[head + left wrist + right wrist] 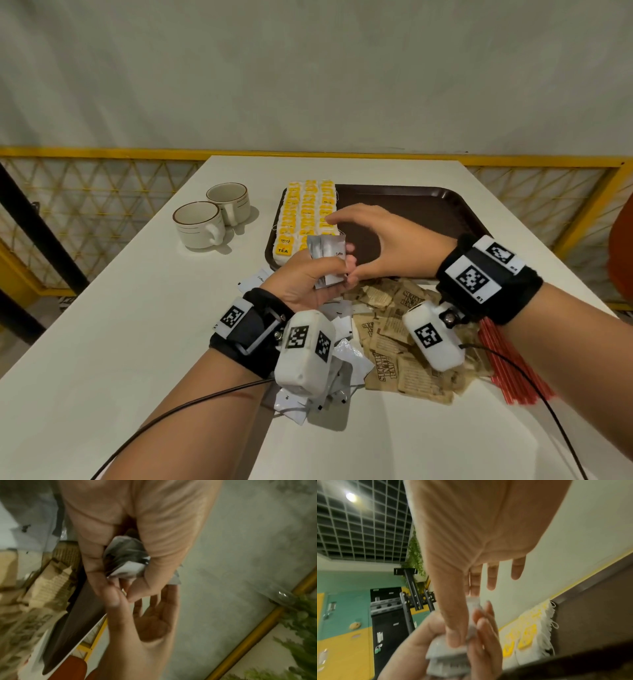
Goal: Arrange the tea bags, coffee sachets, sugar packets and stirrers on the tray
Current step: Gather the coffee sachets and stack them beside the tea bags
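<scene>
My left hand grips a bundle of white and silver coffee sachets upright, just above the near edge of the brown tray. The right hand is beside it with fingers stretched over the tray, and its thumb touches the bundle. In the left wrist view the sachets sit inside my curled fingers. The right wrist view has the thumb lying on the sachets. Rows of yellow tea bags fill the tray's left side. Brown sugar packets, red stirrers and more white sachets lie on the table.
Two cream cups stand left of the tray on the white table. The right part of the tray is bare. A yellow railing runs behind the table, with an orange chair at the right edge.
</scene>
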The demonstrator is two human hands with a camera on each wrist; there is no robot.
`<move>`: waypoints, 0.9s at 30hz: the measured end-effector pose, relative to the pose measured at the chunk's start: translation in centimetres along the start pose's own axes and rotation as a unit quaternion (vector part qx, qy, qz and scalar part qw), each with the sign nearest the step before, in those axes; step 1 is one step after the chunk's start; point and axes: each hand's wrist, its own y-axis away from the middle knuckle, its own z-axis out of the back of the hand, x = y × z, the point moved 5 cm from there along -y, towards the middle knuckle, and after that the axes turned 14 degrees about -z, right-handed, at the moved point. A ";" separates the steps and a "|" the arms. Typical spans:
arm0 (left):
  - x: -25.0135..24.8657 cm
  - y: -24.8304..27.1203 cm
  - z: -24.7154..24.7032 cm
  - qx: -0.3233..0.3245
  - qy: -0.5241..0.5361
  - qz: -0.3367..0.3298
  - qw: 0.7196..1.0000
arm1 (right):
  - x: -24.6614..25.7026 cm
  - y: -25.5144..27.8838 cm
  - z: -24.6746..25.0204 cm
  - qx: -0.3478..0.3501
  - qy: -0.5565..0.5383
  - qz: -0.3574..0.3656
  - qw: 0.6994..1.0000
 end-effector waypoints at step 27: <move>-5.2 -3.9 3.0 0.003 -0.121 0.020 0.992 | -4.1 -3.7 4.9 0.019 -0.480 -0.143 0.865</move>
